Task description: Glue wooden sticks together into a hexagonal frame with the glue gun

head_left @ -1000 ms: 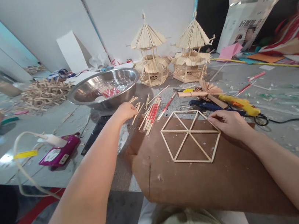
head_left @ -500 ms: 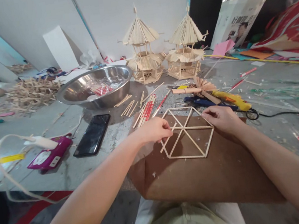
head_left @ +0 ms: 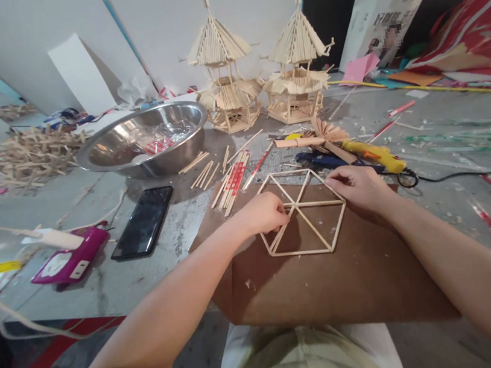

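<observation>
A hexagonal frame of thin wooden sticks [head_left: 303, 253], with spokes meeting in the middle, lies on a brown board [head_left: 334, 293]. My left hand [head_left: 268, 212] is closed over the frame's left side, its fingertips pinching a thin wooden stick [head_left: 278, 239] close to the lower-left spoke. Most of that stick's upper end is hidden by the fingers. At the upper-right corner, my right hand [head_left: 358, 186] pinches the frame between thumb and fingers.
Loose sticks [head_left: 233, 179] lie beyond the board, beside a steel basin [head_left: 146, 161]. Two stick pagodas [head_left: 227, 98] stand at the back. A yellow-and-blue glue gun [head_left: 376, 156] is to the right with its cord. Left are a phone [head_left: 144, 222] and purple power strip [head_left: 70, 257].
My left hand has shifted slightly right toward the frame's centre, bringing its stick alongside the lower-left spoke. The right hand keeps its pinch at the corner. The whole view has shifted slightly.
</observation>
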Available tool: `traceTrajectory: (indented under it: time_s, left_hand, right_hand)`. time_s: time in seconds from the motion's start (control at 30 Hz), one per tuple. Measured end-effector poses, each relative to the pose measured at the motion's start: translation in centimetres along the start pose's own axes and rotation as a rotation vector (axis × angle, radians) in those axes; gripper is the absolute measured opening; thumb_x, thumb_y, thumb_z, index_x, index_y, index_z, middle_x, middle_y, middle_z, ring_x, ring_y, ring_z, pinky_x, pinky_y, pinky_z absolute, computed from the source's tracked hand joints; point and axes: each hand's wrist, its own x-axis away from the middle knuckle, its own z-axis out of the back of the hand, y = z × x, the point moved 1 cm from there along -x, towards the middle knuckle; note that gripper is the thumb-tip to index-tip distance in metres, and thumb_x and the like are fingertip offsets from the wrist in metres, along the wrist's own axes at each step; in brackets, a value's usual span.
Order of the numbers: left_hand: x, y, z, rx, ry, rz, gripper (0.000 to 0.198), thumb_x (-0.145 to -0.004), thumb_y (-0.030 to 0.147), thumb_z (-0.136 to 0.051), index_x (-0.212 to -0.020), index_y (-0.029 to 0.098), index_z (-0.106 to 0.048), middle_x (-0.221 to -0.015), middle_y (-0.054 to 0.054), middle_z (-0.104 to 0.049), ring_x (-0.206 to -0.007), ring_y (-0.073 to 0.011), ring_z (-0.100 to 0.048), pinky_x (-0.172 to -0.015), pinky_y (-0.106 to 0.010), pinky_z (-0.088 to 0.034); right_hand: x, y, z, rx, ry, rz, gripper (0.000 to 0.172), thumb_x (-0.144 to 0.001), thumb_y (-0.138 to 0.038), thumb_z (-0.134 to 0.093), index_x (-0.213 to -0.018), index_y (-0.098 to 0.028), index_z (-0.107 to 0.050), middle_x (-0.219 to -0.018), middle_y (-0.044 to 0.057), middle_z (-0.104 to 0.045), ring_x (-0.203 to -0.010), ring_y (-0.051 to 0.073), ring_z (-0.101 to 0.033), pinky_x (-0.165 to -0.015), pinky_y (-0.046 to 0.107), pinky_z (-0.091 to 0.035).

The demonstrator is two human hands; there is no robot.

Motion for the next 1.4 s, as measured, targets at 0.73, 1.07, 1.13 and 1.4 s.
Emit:
traceTrajectory:
  time_s: [0.73, 1.07, 1.13, 1.4]
  left_hand:
    - [0.09, 0.43, -0.27, 0.054, -0.036, 0.0, 0.016, -0.062, 0.022, -0.045, -0.049, 0.014, -0.05, -0.045, -0.001, -0.055, -0.039, -0.0084, -0.048, -0.04, -0.018, -0.036]
    - [0.32, 0.62, -0.25, 0.088, -0.091, 0.025, 0.016, -0.065, 0.023, -0.044, -0.055, 0.013, -0.052, -0.049, -0.002, -0.057, -0.036, -0.0087, -0.046, -0.039, -0.021, -0.037]
    - [0.26, 0.54, -0.21, 0.096, -0.1, 0.021, 0.016, -0.065, 0.023, -0.044, -0.055, 0.013, -0.052, -0.05, -0.002, -0.057, -0.036, -0.0086, -0.046, -0.039, -0.021, -0.037]
    - [-0.19, -0.21, -0.12, 0.141, -0.128, 0.002, 0.015, -0.062, 0.023, -0.042, -0.056, 0.013, -0.052, -0.049, -0.002, -0.057, -0.035, -0.0083, -0.046, -0.037, -0.019, -0.037]
  right_hand:
    - [0.02, 0.02, 0.07, -0.006, -0.011, 0.007, 0.022, -0.075, -0.031, -0.044, -0.071, -0.018, -0.062, -0.069, 0.003, -0.065, -0.059, 0.014, -0.057, -0.055, 0.024, -0.041]
    - [0.05, -0.09, 0.15, -0.001, -0.021, -0.014, 0.022, -0.074, -0.031, -0.044, -0.071, -0.018, -0.062, -0.069, 0.003, -0.065, -0.059, 0.014, -0.056, -0.056, 0.024, -0.041]
    - [0.04, -0.12, 0.18, 0.002, -0.019, -0.014, 0.022, -0.075, -0.031, -0.044, -0.071, -0.018, -0.062, -0.07, 0.003, -0.065, -0.06, 0.014, -0.057, -0.056, 0.024, -0.041]
    - [0.02, -0.24, 0.25, -0.003, -0.014, -0.011, 0.021, -0.074, -0.03, -0.045, -0.07, -0.018, -0.061, -0.067, 0.003, -0.065, -0.055, 0.014, -0.055, -0.053, 0.023, -0.04]
